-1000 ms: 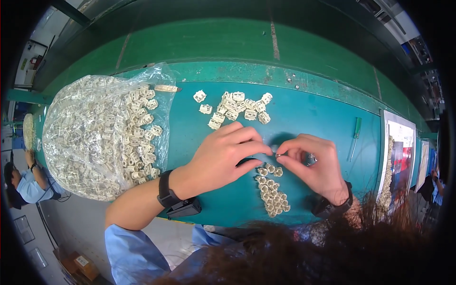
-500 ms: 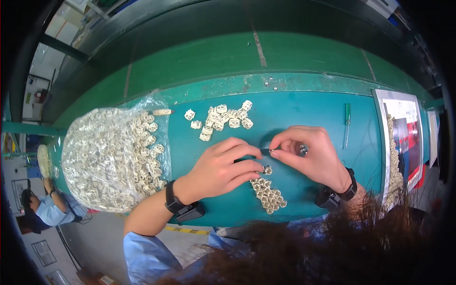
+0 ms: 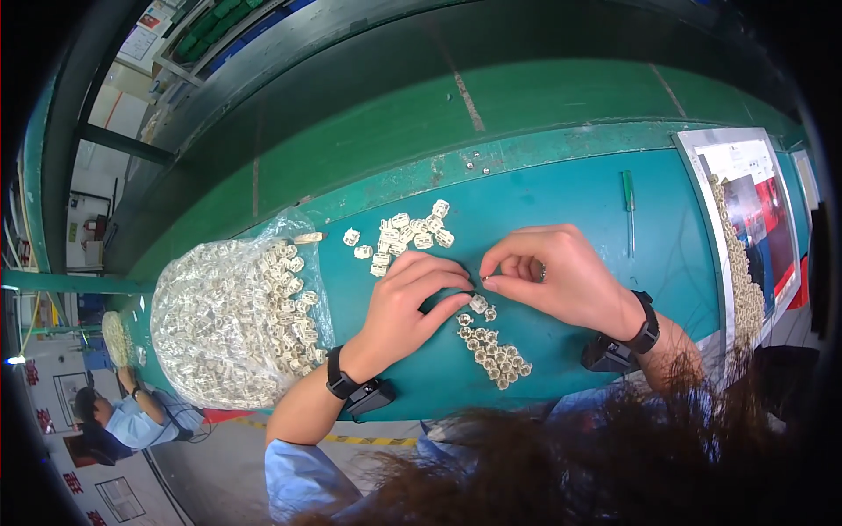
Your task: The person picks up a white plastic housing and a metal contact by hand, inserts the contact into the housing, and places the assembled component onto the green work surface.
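Note:
My left hand is curled over the green mat, thumb and fingertips closed around a small cream plastic part that they partly hide. Facing it, my right hand pinches a tiny dark piece, too small to name, between thumb and index finger. Its other fingers fold inward over small shiny metal bits. Just below the fingertips lies a cluster of round cream parts, set close together in rows. Beyond my left hand sits a loose pile of blocky cream plastic parts.
A clear plastic bag full of cream parts spills open at left. On the right are a green-handled screwdriver and a framed tray with more small parts. A few metal bits lie on the back ledge. A co-worker sits far left.
The view has shifted and tilted. My hands have come closer together, and the left thumb and fingers have closed in on a cream part.

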Tool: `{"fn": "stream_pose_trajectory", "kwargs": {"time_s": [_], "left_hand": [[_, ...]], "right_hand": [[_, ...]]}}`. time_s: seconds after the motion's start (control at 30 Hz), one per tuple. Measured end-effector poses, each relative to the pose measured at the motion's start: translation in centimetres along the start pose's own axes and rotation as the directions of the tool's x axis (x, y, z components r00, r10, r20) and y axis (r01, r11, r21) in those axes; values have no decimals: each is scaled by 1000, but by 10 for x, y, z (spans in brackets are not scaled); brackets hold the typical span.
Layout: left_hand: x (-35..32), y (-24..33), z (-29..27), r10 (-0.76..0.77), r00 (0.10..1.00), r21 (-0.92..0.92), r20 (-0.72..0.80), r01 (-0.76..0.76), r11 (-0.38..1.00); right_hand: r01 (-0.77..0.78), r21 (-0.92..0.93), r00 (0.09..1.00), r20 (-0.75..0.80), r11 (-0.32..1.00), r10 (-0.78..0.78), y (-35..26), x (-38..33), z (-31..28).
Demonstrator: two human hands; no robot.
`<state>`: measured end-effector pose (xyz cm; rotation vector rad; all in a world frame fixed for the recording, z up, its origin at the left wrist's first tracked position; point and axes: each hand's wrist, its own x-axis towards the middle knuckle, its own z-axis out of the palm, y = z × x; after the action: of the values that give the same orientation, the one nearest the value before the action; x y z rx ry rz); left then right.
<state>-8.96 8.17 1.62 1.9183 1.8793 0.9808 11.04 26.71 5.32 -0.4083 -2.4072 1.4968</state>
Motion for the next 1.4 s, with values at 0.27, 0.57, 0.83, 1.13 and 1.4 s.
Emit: {"fn": "stream_pose_trajectory", "kwargs": {"time_s": [0.27, 0.57, 0.83, 1.13, 1.4], "left_hand": [[18, 11, -7, -108, 970, 12, 216, 108, 994], [19, 4, -6, -47, 990, 94, 136, 34, 995], [14, -3, -9, -23, 996, 21, 89, 21, 1000], [11, 8, 9, -39, 999, 10, 31, 39, 999], [5, -6, 16, -92, 995, -192, -37, 84, 978]], "right_hand": [[11, 45, 999, -54, 999, -8, 6, 2, -12], [81, -13, 994, -76, 997, -81, 18, 3, -15], [74, -38, 996, -49, 997, -75, 23, 3, -14], [22, -34, 1000, -13, 999, -22, 14, 1, -7], [134, -250, 989, -31, 959, -147, 13, -1, 22]]}}
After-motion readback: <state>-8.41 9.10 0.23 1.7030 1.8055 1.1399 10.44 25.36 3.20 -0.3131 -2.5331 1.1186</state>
